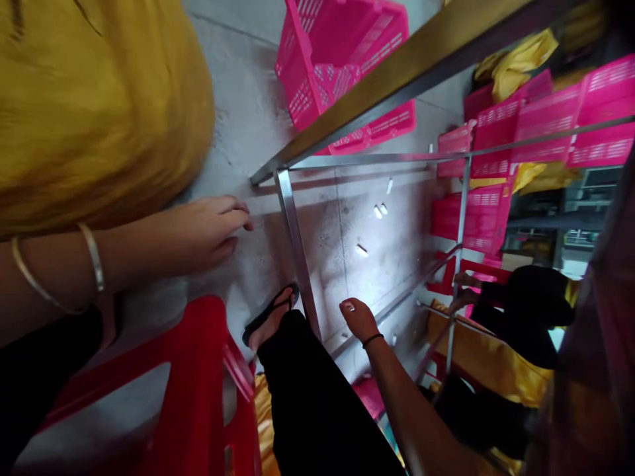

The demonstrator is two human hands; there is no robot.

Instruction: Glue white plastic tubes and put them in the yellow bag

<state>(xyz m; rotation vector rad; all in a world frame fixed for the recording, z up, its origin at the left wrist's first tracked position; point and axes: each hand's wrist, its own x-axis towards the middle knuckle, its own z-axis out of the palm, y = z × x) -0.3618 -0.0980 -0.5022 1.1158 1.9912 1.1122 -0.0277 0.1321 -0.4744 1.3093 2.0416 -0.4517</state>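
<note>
My left hand [211,231], with two bangles at the wrist, hangs over the grey floor beside a large yellow sack [109,112]. Its fingers are loosely bent, the thumb is apart from them, and nothing shows in it. Below that arm is a red plastic stool [198,357]. My right hand [360,318], a dark band round its wrist, is at the lower bar of a metal frame [295,244]. Its fingers are curled closed. A pale spot shows between thumb and finger, and I cannot make out whether it is an object or a gap.
Several small white pieces [378,211] lie on the floor inside the frame. A pink crate [302,99] stands beyond the upper bar. More pink crates [540,125] are stacked at the right. Another person [526,311] in dark clothes has hands near the frame. My sandalled foot [270,314] is by its leg.
</note>
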